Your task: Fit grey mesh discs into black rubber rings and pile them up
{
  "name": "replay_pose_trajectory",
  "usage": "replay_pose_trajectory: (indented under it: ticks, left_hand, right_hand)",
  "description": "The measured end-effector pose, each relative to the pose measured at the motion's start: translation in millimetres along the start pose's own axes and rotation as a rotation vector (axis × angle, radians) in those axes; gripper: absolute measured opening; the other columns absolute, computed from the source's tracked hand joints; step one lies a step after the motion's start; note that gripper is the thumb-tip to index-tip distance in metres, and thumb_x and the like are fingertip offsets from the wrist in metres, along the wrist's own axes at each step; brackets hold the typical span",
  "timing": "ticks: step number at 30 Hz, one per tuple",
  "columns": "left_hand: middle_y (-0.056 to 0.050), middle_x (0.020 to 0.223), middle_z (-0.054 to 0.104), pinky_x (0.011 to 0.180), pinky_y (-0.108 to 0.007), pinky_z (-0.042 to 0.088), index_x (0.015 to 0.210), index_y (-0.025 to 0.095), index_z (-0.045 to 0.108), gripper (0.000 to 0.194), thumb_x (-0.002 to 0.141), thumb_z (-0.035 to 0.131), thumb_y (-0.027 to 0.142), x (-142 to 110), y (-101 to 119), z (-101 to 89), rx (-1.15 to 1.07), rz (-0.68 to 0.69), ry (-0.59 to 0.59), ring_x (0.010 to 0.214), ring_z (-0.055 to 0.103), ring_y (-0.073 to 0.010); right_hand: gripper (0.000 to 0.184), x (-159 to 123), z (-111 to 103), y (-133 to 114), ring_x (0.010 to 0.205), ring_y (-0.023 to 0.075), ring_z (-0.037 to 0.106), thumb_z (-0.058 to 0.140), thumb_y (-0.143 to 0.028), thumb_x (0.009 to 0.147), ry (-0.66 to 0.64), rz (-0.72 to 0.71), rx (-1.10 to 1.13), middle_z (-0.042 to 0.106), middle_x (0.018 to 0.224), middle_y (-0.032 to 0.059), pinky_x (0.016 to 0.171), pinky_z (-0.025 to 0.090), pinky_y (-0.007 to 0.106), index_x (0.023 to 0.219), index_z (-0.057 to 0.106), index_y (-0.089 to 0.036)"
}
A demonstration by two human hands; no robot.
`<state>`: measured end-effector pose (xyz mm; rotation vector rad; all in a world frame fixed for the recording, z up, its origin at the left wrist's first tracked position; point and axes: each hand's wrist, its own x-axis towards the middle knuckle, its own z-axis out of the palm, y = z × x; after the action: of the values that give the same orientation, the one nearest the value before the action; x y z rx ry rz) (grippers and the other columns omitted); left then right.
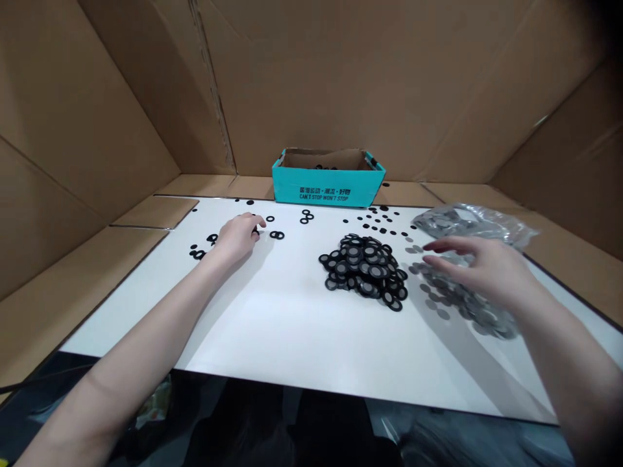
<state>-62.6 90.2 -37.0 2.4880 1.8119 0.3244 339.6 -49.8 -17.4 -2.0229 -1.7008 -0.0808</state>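
Head: teal box (302,187) reads "CAN'T STOP WON'T STOP".

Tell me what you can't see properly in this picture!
In the head view:
Inside the teal box: its front wall hides most of what's at the bottom.
At the left hand: its fingers hide whatever they touch.
Inside the clear bag: shiny wrinkles blur what's in it.
Below the right hand: the hand hides some grey discs.
In the black pile: top rings hide the lower ones.

Teal box contents (320,167) mostly hidden
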Motion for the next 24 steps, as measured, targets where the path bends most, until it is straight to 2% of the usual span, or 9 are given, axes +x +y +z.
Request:
replay_pose_trajectory:
  ticks: [3, 5, 10, 16, 19, 24]
  left_hand:
    - [-0.009, 0.109, 0.072, 0.083, -0.033, 0.05, 0.11, 0.023, 0.074, 0.031, 0.085, 0.058, 0.016, 1.0, -0.3, 0.3, -0.032, -0.002, 0.015, 0.096, 0.069, -0.0269]
    - [-0.009, 0.107, 0.071, 0.084, -0.033, 0.05, 0.108, 0.022, 0.075, 0.031, 0.084, 0.058, 0.015, 1.5, -0.9, 1.5, -0.054, -0.002, 0.024, 0.095, 0.069, -0.0269]
    - [-0.008, 0.101, 0.072, 0.085, -0.034, 0.05, 0.104, 0.021, 0.076, 0.029, 0.082, 0.059, 0.015, 1.4, -3.2, 4.5, -0.112, -0.011, 0.042, 0.095, 0.069, -0.0266]
    - [-0.007, 0.096, 0.074, 0.086, -0.034, 0.05, 0.098, 0.022, 0.078, 0.024, 0.079, 0.063, 0.017, 2.5, -4.9, 5.9, -0.188, -0.039, 0.073, 0.092, 0.069, -0.026]
    - [-0.006, 0.092, 0.076, 0.086, -0.034, 0.051, 0.088, 0.022, 0.079, 0.019, 0.075, 0.066, 0.018, 3.9, -6.2, 5.6, -0.238, -0.058, 0.092, 0.09, 0.069, -0.0262]
    - [-0.008, 0.091, 0.077, 0.089, -0.038, 0.051, 0.077, 0.021, 0.078, 0.011, 0.071, 0.069, 0.021, 3.1, -5.0, 0.9, -0.372, -0.072, 0.146, 0.09, 0.069, -0.0279]
  right_hand:
    - [0.024, -5.0, -0.3, 17.9, 0.1, 0.0453, 0.062, 0.071, -0.05, 0.077, -0.1, 0.137, -0.123, 0.08, 0.093, 0.0185, 0.071, 0.034, 0.048, 0.085, 0.079, -0.029]
    - [0.025, -7.6, 1.3, 19.9, 0.106, 0.0465, 0.061, 0.071, -0.052, 0.079, -0.158, 0.181, -0.149, 0.08, 0.1, 0.0198, 0.074, 0.032, 0.049, 0.087, 0.077, -0.029]
    - [0.014, -11.4, 6.4, 13.5, 0.1, 0.0428, 0.066, 0.069, -0.041, 0.078, -0.191, 0.243, -0.108, 0.081, 0.091, 0.016, 0.074, 0.03, 0.047, 0.084, 0.073, -0.029]
    - [0.01, -6.7, 7.3, 18.1, 0.089, 0.0394, 0.068, 0.066, -0.034, 0.071, -0.077, 0.333, -0.051, 0.08, 0.082, 0.0122, 0.072, 0.031, 0.044, 0.078, 0.071, -0.028]
    - [0.009, -2.9, 5.4, 21.1, 0.084, 0.0368, 0.068, 0.066, -0.035, 0.068, -0.013, 0.378, -0.015, 0.079, 0.075, 0.0099, 0.071, 0.034, 0.043, 0.073, 0.071, -0.028]
    - [0.01, -2.9, -4.8, 16.4, 0.084, 0.0352, 0.067, 0.069, -0.035, 0.07, 0.074, 0.386, 0.043, 0.075, 0.071, 0.0097, 0.076, 0.04, 0.046, 0.073, 0.073, -0.027]
